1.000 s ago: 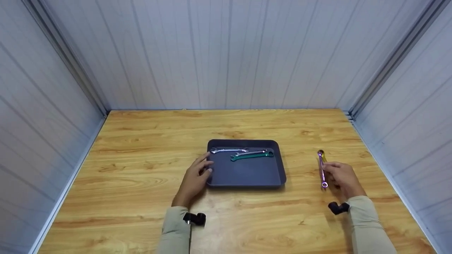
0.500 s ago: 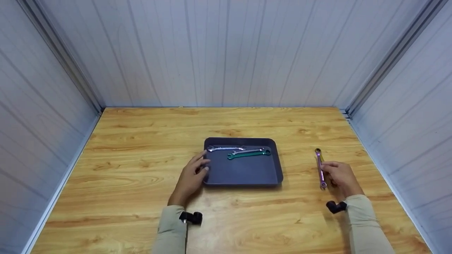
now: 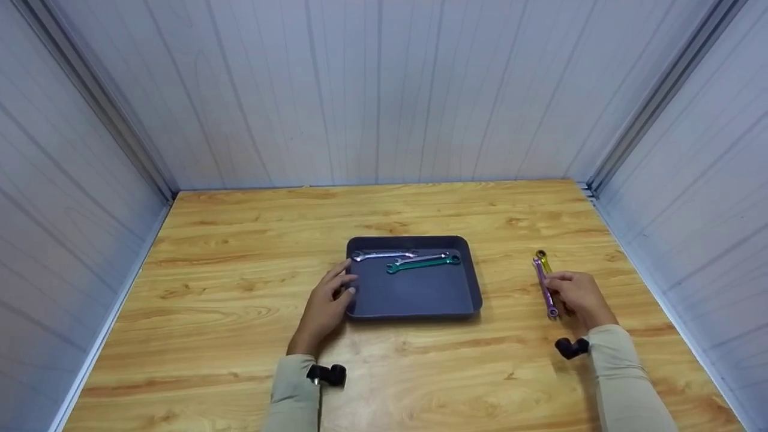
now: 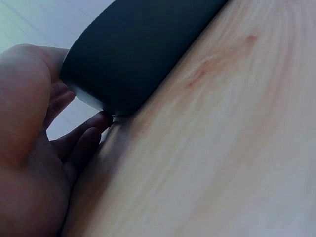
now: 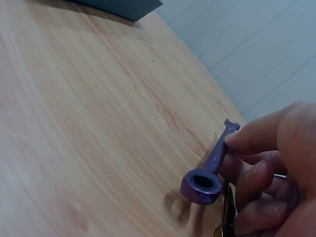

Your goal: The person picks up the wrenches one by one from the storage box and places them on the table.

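My right hand (image 3: 579,297) pinches a purple ratcheting combination wrench (image 3: 545,289) between thumb and fingers; its ring end (image 5: 201,186) points toward the viewer in the right wrist view. Close beside it is a yellow-gold wrench (image 3: 544,259), partly covered by the purple wrench and the fingers; whether the hand also touches it I cannot tell. My left hand (image 3: 324,303) rests against the left side of the dark grey tray (image 3: 414,300), fingers spread along its rim. Inside the tray lie a silver wrench (image 3: 384,255), a smaller silver wrench (image 3: 423,258) and a green wrench (image 3: 423,264).
The wood-grain table (image 3: 240,240) spreads out around the tray. White panel walls (image 3: 384,90) enclose it at the back and both sides. A stretch of tabletop lies between the tray and my right hand.
The purple wrench has swung slightly in my right fingers, its far end shifting left and uncovering more of the yellow wrench. My left hand stays at the tray, while the head view shifts slightly.
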The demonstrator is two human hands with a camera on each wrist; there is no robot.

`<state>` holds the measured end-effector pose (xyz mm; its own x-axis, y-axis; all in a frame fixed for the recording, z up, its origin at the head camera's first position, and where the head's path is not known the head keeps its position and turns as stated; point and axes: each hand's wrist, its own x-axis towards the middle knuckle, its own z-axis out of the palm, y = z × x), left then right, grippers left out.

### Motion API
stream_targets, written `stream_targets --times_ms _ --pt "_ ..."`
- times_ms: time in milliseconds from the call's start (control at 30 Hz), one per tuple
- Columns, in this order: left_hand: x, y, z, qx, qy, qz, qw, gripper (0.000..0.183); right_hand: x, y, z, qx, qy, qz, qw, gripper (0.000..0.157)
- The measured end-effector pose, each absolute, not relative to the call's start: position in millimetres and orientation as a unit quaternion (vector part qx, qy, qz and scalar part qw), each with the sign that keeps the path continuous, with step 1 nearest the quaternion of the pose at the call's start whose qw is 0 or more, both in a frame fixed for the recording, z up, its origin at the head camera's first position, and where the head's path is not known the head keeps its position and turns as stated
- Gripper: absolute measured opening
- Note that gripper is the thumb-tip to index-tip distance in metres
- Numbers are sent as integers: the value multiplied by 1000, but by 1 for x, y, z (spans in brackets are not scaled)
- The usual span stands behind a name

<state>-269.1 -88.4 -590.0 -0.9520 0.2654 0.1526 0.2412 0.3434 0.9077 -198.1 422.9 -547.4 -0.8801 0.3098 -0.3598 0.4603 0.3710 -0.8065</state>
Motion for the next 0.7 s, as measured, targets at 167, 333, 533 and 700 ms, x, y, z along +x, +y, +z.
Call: stream_targets --times_ms 167,333,533,700 --pt "-269 -92 -589 145 824 548 3 27 -206 417 -549 221 836 -497 72 40" --pt "-268 -92 -590 147 825 546 0 27 -211 416 -551 212 847 -482 73 40" --pt "-268 -88 -593 165 823 543 -5 28 -214 420 -552 216 847 -479 75 40" --pt "-270 -87 -592 169 822 543 -12 27 -217 422 -553 209 856 -468 72 39"
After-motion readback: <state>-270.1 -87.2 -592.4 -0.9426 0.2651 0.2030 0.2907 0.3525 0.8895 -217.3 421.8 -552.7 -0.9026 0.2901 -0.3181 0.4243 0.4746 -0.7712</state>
